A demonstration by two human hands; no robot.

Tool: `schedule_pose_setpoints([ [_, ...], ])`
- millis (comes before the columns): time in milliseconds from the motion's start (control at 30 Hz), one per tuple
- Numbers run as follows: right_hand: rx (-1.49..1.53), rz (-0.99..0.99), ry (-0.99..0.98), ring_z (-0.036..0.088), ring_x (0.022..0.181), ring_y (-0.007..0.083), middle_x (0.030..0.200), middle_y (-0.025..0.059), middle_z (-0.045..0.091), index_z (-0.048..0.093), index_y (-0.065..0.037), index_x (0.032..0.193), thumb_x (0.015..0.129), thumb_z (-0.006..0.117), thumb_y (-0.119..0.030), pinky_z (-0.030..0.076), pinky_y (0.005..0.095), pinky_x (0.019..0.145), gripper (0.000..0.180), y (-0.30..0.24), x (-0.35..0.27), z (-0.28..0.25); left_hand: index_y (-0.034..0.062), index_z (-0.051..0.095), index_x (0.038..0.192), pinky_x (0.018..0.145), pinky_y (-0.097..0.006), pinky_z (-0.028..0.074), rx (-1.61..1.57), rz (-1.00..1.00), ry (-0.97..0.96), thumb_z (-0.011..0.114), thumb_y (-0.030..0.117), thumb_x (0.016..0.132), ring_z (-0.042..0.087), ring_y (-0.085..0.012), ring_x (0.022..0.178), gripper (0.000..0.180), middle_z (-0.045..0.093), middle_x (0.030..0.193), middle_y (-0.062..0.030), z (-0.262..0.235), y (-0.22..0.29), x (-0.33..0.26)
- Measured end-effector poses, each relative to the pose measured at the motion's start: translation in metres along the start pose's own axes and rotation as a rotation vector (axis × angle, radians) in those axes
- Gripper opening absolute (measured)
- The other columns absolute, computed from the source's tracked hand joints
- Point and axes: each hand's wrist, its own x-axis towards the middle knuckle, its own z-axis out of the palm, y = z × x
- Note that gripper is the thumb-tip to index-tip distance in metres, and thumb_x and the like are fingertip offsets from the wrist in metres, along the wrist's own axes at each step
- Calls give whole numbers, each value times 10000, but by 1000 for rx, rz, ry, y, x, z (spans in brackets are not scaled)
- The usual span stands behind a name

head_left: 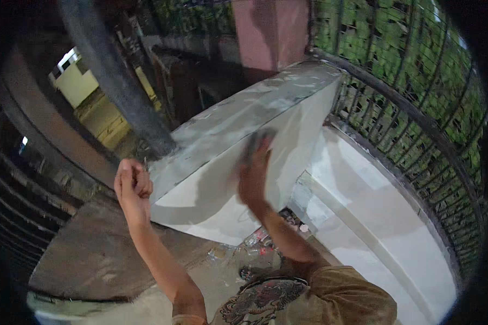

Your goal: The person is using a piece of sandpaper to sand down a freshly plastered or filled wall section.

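Head cam, looking down – close, wall (228, 179) ahead

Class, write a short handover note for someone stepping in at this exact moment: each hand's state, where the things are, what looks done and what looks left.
Right hand: flat against the white plastered parapet wall face, pressing a small dark pad, partly hidden.
Left hand: closed grip on the wall's corner edge, beside the dark round pole.
Wall's grey top looks patchy; face mostly even white.
Left: seemingly the area around the pad.
Small litter lies on the floor below.
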Motion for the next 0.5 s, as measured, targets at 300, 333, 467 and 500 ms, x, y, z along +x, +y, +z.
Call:
schedule_pose_setpoints([
  [300, -362, -33, -294, 47, 1591, 463, 1707, 294, 100, 178, 43, 1631, 1023, 533, -237, -28, 665, 1241, 758, 13, -14, 1, 82, 577, 948, 460, -265, 152, 52, -4, 36, 552, 377, 1096, 192, -34, 505, 331, 283, 592, 77, 2, 2, 3],
  [333, -291, -92, -5, 49, 1594, 450, 1711, 286, 92, 154, 45, 1634, 1033, 502, -214, -22, 655, 1246, 742, 46, -1, -2, 82, 569, 941, 474, -269, 154, 50, -9, 23, 562, 382, 1092, 196, -34, 510, 336, 284, 594, 78, 7, 0, 3],
  [467, -87, 62, 248, 31, 1602, 420, 1719, 273, 63, 136, 55, 1635, 1027, 437, -189, -13, 606, 1266, 721, 74, 61, -30, 79, 559, 938, 485, -270, 152, 51, 2, 36, 567, 387, 1090, 201, -34, 514, 343, 280, 594, 79, 4, -1, 1],
  [500, -69, 138, 284, 10, 1604, 422, 1721, 275, 44, 163, 63, 1632, 1014, 438, -173, -15, 590, 1270, 716, 78, 65, -36, 79, 559, 938, 485, -270, 152, 46, -3, 25, 567, 387, 1090, 201, -34, 514, 343, 280, 594, 79, 4, 0, 0],
])
